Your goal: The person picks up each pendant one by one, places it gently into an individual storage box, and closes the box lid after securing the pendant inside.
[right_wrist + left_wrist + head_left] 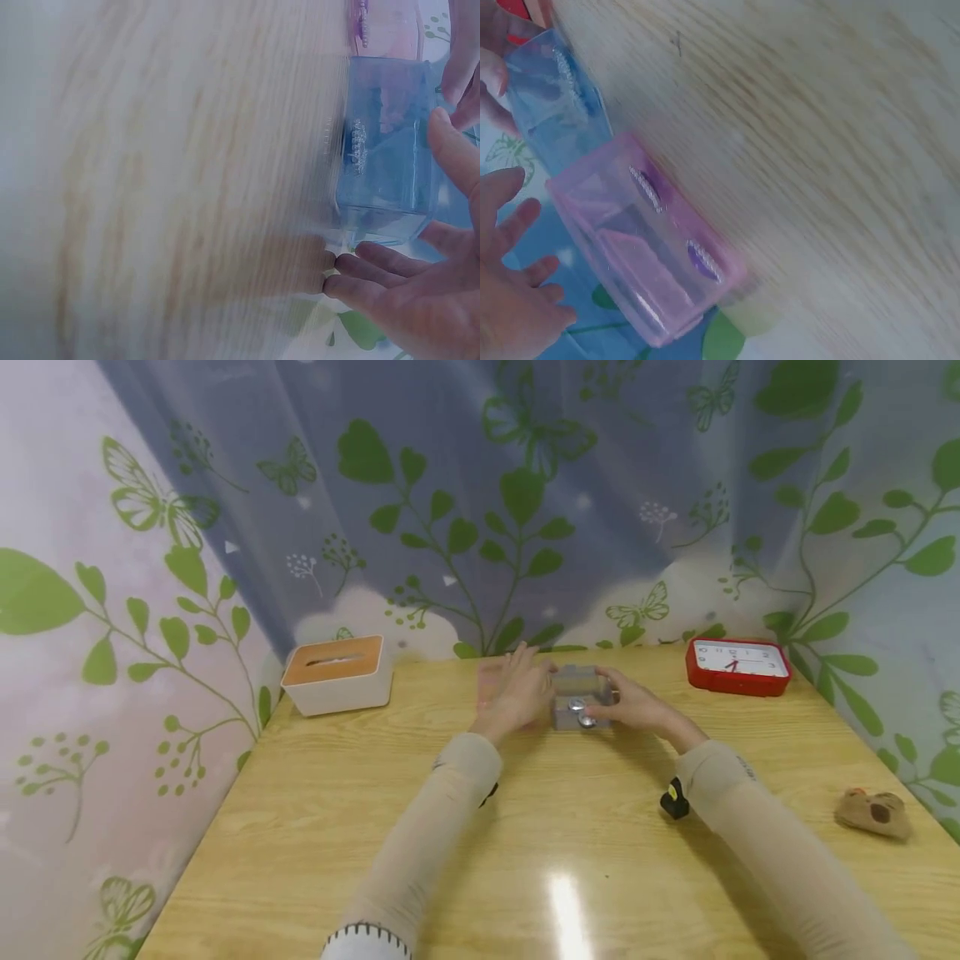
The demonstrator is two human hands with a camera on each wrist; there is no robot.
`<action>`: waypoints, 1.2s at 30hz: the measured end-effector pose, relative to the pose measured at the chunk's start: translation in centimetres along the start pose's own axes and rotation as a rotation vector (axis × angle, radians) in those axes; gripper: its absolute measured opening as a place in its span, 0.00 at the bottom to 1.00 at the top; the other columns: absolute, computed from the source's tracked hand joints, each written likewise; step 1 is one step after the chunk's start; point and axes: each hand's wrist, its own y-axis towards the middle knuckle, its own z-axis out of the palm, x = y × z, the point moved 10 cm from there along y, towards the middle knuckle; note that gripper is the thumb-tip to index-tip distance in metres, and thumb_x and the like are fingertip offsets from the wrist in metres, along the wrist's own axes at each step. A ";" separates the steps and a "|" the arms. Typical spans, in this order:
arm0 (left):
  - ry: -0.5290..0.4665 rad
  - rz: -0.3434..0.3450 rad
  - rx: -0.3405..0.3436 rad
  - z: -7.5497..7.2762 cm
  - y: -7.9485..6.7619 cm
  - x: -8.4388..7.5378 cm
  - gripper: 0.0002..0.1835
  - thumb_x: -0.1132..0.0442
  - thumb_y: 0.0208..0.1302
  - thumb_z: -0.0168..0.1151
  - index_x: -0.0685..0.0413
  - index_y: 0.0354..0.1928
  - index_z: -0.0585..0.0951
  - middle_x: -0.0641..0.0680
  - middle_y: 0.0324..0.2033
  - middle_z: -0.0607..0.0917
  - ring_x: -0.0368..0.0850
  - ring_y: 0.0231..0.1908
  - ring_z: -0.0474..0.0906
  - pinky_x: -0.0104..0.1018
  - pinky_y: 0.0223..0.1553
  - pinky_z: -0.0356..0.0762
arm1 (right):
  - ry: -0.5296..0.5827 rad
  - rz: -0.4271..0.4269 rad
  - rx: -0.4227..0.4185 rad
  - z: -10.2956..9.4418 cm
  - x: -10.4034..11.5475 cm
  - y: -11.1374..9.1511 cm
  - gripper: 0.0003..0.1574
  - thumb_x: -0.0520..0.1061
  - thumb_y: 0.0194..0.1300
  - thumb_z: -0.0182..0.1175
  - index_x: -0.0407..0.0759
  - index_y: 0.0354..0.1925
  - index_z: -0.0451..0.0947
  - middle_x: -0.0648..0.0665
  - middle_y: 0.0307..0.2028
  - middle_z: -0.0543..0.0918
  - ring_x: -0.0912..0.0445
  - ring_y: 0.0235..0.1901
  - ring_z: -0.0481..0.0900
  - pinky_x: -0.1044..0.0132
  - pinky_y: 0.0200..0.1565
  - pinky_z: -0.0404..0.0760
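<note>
A see-through blue plastic box (397,142), greyish in the head view, stands on the table with two shiny round pieces (582,714) on its front. My right hand (633,700) holds its right end, thumb at the upper front edge, index finger behind and the other fingertips low beside it. End to end with it on the left sits a translucent pink box (645,240) with glittery strips. My left hand (521,689) is over the pink box in the head view, fingers spread and straight; in the left wrist view it shows beside the pink box.
A white tissue box (337,677) with a wooden lid stands at the back left. To the right are a red clock (738,668) and a small brown plush item (872,814). A patterned curtain (450,485) hangs behind the wooden table (315,827).
</note>
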 end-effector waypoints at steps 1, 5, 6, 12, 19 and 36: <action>0.003 -0.004 0.002 -0.2 -0.2 0.2 0.23 0.48 0.79 0.58 0.42 0.71 0.76 0.58 0.82 0.59 0.60 0.85 0.44 0.57 0.86 0.38 | 0.003 -0.002 0.002 -0.1 0.0 0.0 0.59 0.55 0.77 0.63 0.39 0.85 0.37 0.20 0.81 0.47 0.23 0.77 0.54 0.26 0.74 0.64; -0.002 -0.032 0.013 -1.0 -1.1 0.9 0.31 0.42 0.78 0.58 0.44 0.76 0.70 0.59 0.83 0.57 0.59 0.85 0.44 0.57 0.87 0.41 | 0.043 -0.005 0.016 -0.2 0.0 -0.1 0.64 0.54 0.77 0.63 0.40 0.85 0.28 0.20 0.82 0.41 0.22 0.79 0.49 0.25 0.76 0.58; 0.000 -0.037 0.015 -1.1 -1.4 1.1 0.32 0.41 0.78 0.57 0.45 0.77 0.69 0.60 0.83 0.56 0.60 0.85 0.44 0.57 0.87 0.42 | 0.056 -0.003 0.018 -0.2 -0.1 -0.2 0.64 0.54 0.78 0.62 0.41 0.85 0.26 0.21 0.82 0.40 0.22 0.79 0.48 0.25 0.76 0.57; -0.013 0.016 -0.004 -2.5 -3.8 1.2 0.33 0.44 0.82 0.51 0.52 0.79 0.63 0.63 0.82 0.59 0.62 0.84 0.46 0.55 0.87 0.39 | 0.066 -0.005 -0.011 -0.7 0.3 -0.6 0.59 0.59 0.83 0.51 0.38 0.84 0.24 0.23 0.83 0.34 0.22 0.80 0.45 0.26 0.78 0.53; -0.106 -0.008 -0.044 -3.3 -5.0 2.9 0.32 0.45 0.82 0.51 0.54 0.78 0.62 0.61 0.77 0.65 0.59 0.81 0.55 0.52 0.87 0.46 | 0.007 0.002 -0.116 -1.8 1.0 -0.2 0.55 0.65 0.84 0.42 0.33 0.84 0.28 0.19 0.80 0.46 0.21 0.77 0.53 0.28 0.76 0.62; -0.998 -0.318 0.207 -0.3 -2.6 -0.8 0.47 0.27 0.78 0.39 0.44 0.86 0.42 0.57 0.86 0.47 0.66 0.81 0.54 0.72 0.75 0.64 | 0.080 0.121 -0.209 -3.5 1.0 2.7 0.57 0.71 0.83 0.30 0.22 0.79 0.46 0.20 0.63 0.71 0.50 0.36 0.75 0.58 0.45 0.82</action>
